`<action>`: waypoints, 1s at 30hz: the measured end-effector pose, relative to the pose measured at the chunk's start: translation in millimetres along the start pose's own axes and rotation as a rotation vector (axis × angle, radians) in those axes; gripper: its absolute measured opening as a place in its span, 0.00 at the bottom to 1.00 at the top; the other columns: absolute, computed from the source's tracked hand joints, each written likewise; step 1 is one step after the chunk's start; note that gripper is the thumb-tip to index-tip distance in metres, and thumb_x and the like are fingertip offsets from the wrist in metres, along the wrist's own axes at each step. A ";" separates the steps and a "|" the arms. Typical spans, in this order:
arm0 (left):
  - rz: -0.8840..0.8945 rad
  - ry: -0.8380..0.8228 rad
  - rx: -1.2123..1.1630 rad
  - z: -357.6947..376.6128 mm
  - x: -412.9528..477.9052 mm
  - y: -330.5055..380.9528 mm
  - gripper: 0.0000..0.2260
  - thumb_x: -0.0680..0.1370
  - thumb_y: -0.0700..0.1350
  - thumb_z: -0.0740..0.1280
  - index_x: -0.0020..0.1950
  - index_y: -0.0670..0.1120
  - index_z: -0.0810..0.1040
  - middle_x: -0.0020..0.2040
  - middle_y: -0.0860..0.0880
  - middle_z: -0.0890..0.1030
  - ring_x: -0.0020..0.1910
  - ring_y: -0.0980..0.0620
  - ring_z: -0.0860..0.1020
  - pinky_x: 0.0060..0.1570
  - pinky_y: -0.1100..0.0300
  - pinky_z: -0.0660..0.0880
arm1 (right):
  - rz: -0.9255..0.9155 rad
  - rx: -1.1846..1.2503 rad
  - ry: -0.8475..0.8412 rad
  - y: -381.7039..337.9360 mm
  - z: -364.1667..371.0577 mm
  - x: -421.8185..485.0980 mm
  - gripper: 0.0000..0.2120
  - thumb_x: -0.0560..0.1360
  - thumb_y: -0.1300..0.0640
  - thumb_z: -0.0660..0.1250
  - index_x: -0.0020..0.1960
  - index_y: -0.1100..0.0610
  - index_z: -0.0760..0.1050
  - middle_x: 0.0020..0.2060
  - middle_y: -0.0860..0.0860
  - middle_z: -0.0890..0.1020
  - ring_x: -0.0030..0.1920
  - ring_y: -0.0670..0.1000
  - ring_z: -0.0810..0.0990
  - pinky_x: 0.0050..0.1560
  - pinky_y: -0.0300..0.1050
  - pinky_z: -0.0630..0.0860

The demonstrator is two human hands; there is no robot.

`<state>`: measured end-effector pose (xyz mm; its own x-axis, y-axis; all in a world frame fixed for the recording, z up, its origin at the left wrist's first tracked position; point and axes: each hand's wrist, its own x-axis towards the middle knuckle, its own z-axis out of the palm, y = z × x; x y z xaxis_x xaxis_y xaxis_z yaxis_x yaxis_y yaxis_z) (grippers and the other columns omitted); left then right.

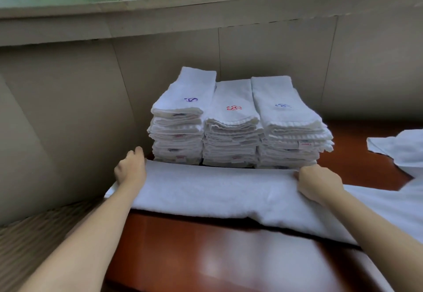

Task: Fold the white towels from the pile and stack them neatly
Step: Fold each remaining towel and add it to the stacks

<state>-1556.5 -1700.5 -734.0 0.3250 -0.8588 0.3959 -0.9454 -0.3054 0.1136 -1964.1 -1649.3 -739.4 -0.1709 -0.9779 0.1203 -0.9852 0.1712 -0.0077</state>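
A white towel (217, 191), folded into a long band, lies across the reddish-brown table (217, 255) in front of me. My left hand (130, 170) grips its far left corner with curled fingers. My right hand (318, 184) grips the far edge further right, fingers curled round the fold. Just behind the towel stand three side-by-side stacks of folded white towels (238, 127) with small blue and red embroidered marks on top.
More loose white towel cloth (402, 149) lies at the right of the table. A beige panelled wall (68, 99) and a window sill rise directly behind the stacks. The table's left edge drops to a striped floor (34, 241).
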 end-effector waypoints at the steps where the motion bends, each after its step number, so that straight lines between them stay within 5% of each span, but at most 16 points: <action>1: -0.001 -0.012 0.000 -0.9 1.5 1.3 0.09 0.81 0.42 0.57 0.59 0.41 0.69 0.56 0.40 0.76 0.52 0.35 0.78 0.44 0.49 0.72 | 0.001 -0.004 -0.010 0.0 0.4 0.6 0.12 0.79 0.59 0.54 0.52 0.56 0.77 0.48 0.53 0.79 0.47 0.56 0.78 0.40 0.44 0.69; 4: -0.028 -0.105 0.030 -5.5 3.0 6.1 0.11 0.81 0.45 0.59 0.61 0.42 0.69 0.58 0.41 0.74 0.55 0.37 0.77 0.46 0.49 0.73 | 0.041 -0.017 -0.030 -2.0 2.3 0.3 0.12 0.79 0.59 0.54 0.52 0.55 0.77 0.46 0.51 0.78 0.44 0.54 0.75 0.40 0.44 0.68; 8: -0.077 -0.200 0.368 -18.5 -7.4 20.1 0.15 0.80 0.44 0.58 0.66 0.47 0.71 0.64 0.45 0.69 0.63 0.44 0.70 0.57 0.52 0.69 | 0.094 0.041 -0.001 -1.9 0.1 -1.5 0.13 0.80 0.51 0.56 0.57 0.53 0.75 0.53 0.51 0.79 0.53 0.55 0.78 0.43 0.44 0.67; 10: 0.006 -0.285 0.522 -28.9 -23.2 41.9 0.17 0.79 0.44 0.57 0.67 0.49 0.71 0.67 0.47 0.69 0.66 0.46 0.67 0.61 0.52 0.66 | 0.138 0.119 0.035 6.9 -2.9 -6.3 0.20 0.78 0.40 0.57 0.58 0.55 0.74 0.54 0.51 0.79 0.55 0.57 0.78 0.44 0.46 0.67; 13: 0.224 -0.431 0.367 -37.0 -56.9 93.7 0.17 0.80 0.42 0.55 0.67 0.46 0.72 0.66 0.46 0.71 0.66 0.45 0.69 0.53 0.52 0.69 | 0.201 0.149 0.052 23.2 -6.8 -18.0 0.29 0.73 0.31 0.57 0.57 0.55 0.73 0.55 0.52 0.79 0.56 0.57 0.77 0.45 0.47 0.68; 16: 0.488 -0.553 -0.092 -41.6 -98.5 159.8 0.18 0.82 0.50 0.53 0.66 0.45 0.72 0.67 0.43 0.71 0.65 0.42 0.69 0.62 0.49 0.69 | 0.213 0.144 0.017 33.3 -11.2 -35.6 0.26 0.75 0.36 0.58 0.59 0.57 0.71 0.58 0.55 0.76 0.59 0.59 0.74 0.52 0.49 0.70; 18: 0.553 -0.640 -0.290 -43.0 -127.2 197.7 0.23 0.82 0.57 0.52 0.74 0.49 0.64 0.74 0.45 0.64 0.72 0.44 0.64 0.70 0.45 0.61 | 0.202 0.149 0.003 40.5 -16.1 -52.2 0.20 0.78 0.43 0.58 0.59 0.57 0.69 0.59 0.56 0.74 0.60 0.59 0.72 0.53 0.49 0.69; 23: 0.568 -0.613 -0.140 -28.5 -167.2 217.8 0.26 0.81 0.63 0.45 0.78 0.58 0.49 0.79 0.52 0.45 0.78 0.50 0.46 0.72 0.39 0.43 | 0.137 0.065 -0.084 76.5 -30.4 -99.4 0.13 0.76 0.56 0.58 0.59 0.58 0.69 0.59 0.56 0.74 0.59 0.59 0.74 0.51 0.48 0.69; 26: 0.620 -0.654 -0.112 -33.8 -173.9 204.8 0.26 0.81 0.63 0.46 0.78 0.58 0.47 0.79 0.53 0.41 0.78 0.51 0.43 0.72 0.40 0.41 | 0.038 0.056 -0.157 90.9 -44.7 -125.7 0.02 0.75 0.57 0.59 0.45 0.55 0.69 0.55 0.56 0.76 0.51 0.58 0.75 0.44 0.45 0.68; 28: 0.674 -0.714 -0.067 -40.5 -176.1 191.6 0.27 0.81 0.63 0.47 0.78 0.59 0.45 0.78 0.54 0.39 0.77 0.52 0.41 0.72 0.41 0.40 | -0.044 0.140 -0.247 95.9 -56.3 -141.2 0.02 0.71 0.61 0.59 0.41 0.56 0.69 0.51 0.56 0.79 0.45 0.56 0.74 0.41 0.43 0.68; 30: 0.697 -0.775 -0.050 -49.4 -176.5 178.8 0.28 0.81 0.62 0.49 0.78 0.59 0.44 0.78 0.55 0.38 0.77 0.53 0.41 0.72 0.41 0.41 | -0.074 0.304 -0.371 106.6 -70.2 -155.3 0.14 0.70 0.64 0.58 0.54 0.56 0.75 0.51 0.53 0.78 0.47 0.52 0.73 0.42 0.40 0.69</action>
<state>-1784.1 -1583.2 -738.6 -0.3835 -0.8725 -0.3026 -0.9235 0.3612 0.1291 -2041.7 -1470.8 -689.2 -0.0387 -0.9723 -0.2306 -0.9446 0.1109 -0.3089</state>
